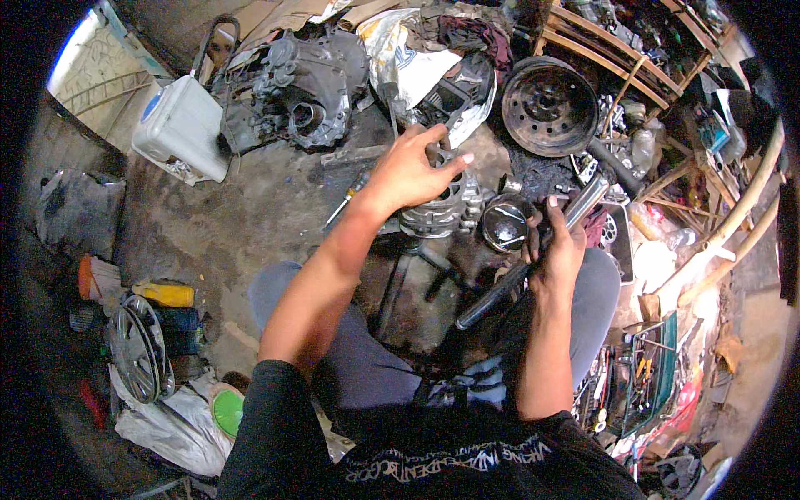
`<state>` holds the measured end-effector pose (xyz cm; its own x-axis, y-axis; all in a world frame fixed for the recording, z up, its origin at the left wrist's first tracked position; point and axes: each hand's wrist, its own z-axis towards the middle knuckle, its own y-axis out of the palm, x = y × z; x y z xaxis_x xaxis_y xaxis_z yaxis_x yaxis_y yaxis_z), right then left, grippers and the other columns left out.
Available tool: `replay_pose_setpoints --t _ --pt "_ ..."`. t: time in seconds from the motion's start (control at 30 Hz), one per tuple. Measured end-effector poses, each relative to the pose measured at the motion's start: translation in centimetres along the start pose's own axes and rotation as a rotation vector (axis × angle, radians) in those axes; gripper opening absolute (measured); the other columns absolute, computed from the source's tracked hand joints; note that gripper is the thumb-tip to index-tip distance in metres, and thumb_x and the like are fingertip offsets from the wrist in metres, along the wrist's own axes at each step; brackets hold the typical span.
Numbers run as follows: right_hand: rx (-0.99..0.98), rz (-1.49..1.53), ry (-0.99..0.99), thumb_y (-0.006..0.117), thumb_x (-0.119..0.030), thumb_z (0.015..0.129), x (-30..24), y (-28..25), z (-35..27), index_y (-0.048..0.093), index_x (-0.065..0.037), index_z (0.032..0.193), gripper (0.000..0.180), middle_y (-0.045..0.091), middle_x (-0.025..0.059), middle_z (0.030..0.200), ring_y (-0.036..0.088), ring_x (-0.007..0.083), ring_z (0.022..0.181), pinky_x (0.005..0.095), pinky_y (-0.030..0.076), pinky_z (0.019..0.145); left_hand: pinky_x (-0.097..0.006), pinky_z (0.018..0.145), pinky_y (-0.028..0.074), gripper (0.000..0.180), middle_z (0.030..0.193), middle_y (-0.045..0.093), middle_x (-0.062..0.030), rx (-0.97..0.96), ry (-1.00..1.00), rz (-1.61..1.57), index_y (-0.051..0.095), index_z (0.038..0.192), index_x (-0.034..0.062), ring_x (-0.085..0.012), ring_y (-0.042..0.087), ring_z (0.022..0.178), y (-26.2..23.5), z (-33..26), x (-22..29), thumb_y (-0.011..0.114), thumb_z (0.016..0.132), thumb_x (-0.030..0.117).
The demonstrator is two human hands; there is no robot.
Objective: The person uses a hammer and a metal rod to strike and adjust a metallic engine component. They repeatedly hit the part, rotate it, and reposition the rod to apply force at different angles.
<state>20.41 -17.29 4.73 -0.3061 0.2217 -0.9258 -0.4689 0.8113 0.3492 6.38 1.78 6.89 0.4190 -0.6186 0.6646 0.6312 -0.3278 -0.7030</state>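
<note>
My left hand (pixel 412 171) reaches forward, its thumb and fingers closed around the top of a grey cast metal part (pixel 433 218) standing on the floor between my knees. What lies under the palm is hidden. In my right hand (pixel 557 250) is a long metal bar (pixel 492 297), slanting from a shiny thick upper end down to a dark lower end near my right thigh. Between the casting and that hand sits a round metal bowl (pixel 504 223) with dark liquid-like shine inside. A screwdriver (pixel 343 202) lies left of the casting, by my left wrist.
Ahead stand a large gearbox housing (pixel 308 87), a white jerrycan (pixel 179 129) and a black steel wheel (pixel 550 107). A wooden rack (pixel 617 54) fills the far right. A green toolbox (pixel 664 375) with tools is at my right; a wheel cover (pixel 137 350) and yellow bottle (pixel 164 292) lie left.
</note>
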Motion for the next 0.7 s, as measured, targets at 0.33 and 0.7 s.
replay_pose_setpoints --t 0.33,0.7 --pt "0.082 0.027 0.019 0.063 -0.019 0.091 -0.7 -1.1 -0.1 0.054 -0.002 0.091 0.019 0.058 0.0073 0.064 0.040 0.0105 0.035 0.0266 0.028 0.030 -0.040 0.091 0.049 0.034 0.102 0.069 -0.0214 -0.033 -0.211 -0.049 0.072 0.104 0.0062 -0.0370 0.065 0.099 -0.1 0.2 1.4 0.064 0.088 0.035" --pt "0.078 0.041 0.053 0.065 -0.021 0.090 -0.3 -1.0 -0.1 0.055 -0.003 0.085 0.022 0.058 0.0074 0.063 0.041 0.0106 0.036 0.0266 0.030 0.032 -0.038 0.088 0.050 0.026 0.091 0.070 -0.0215 -0.096 -0.228 -0.140 0.075 0.098 0.0117 -0.0352 0.068 0.091 0.1 2.1 -1.6 0.062 0.085 0.029"
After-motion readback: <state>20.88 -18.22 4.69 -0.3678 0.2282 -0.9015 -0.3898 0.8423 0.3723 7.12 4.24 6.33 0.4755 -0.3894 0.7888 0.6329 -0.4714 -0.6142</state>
